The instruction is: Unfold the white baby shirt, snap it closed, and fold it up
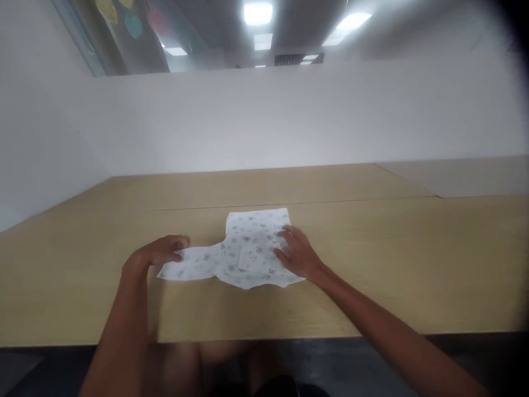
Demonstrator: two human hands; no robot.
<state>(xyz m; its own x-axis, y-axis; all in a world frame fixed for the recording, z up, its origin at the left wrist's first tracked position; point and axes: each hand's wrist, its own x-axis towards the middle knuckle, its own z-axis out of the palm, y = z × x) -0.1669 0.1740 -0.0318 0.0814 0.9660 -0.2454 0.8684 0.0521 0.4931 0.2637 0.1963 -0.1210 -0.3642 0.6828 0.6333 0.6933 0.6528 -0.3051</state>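
**Left hand:** our left hand point(159, 252) sits over the cloth's left strip, at its upper edge, wrist raised.
**Left fingers:** our left fingers point(177, 243) are narrow, close together and curled. They touch the cloth, but we can't tell if they pinch it.
**Right hand:** our right hand point(298, 253) rests on the right part of the cloth, palm low.
**Right fingers:** our right fingers point(285, 234) are wide, spread flat on the fabric, holding nothing.
**Cloth:** white printed cloth point(256, 226), small grey-green motifs, lying flat and layered, with a folded flap point(258, 253) on top in the middle. A strip runs out left; the lower edge is uneven.
**Cloth position:** on the tabletop, between our hands, just below the seam.
**Surface:** light wood-look tabletop point(372, 248), crossed by a seam point(330, 202); a paler board point(467, 176) lies at back right.
**Behind:** white partition wall point(264, 121); above it, a glass panel point(132, 33) with coloured paper shapes.
**Overhead:** ceiling lights point(257, 14) on.
**Below table edge:** our knees point(173, 369), blurred.
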